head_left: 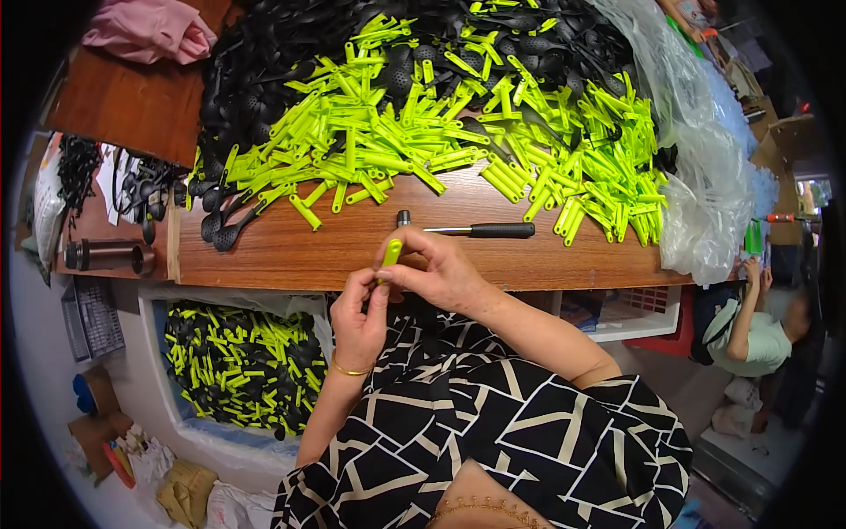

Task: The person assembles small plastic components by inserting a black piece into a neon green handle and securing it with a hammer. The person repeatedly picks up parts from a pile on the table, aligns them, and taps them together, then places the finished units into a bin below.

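One bronze flask (pixel 110 257) far left, then one white bin (pixel 152 344); now left hand (pixel 357 309) and right hand (pixel 445 271) both pinch one lime-green handle (pixel 393 251) at the table's (pixel 308 254) front edge. One black-gripped hammer (pixel 502 230) lies just beyond.

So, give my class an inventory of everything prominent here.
Table: one, brown, centre
Handles: many, lime, heaped on table
Utensils: many, black, mostly behind handles
Tool: one, black grip, table front
Filled bin: one, white, below table, left
Cylinder: one, brown, far left
Cloth: one, pink, upper left
Plastic sheet: one, clear, right of handles
Basket: one, white, below table, right
Person: at least one, pale top, far right
Garment: one, black and cream, lower centre
Bracelet: one, gold, left wrist
Held handle: one, lime, centre
Left fingers: one hand, bare, at held handle
Right fingers: one hand, bare, on held handle
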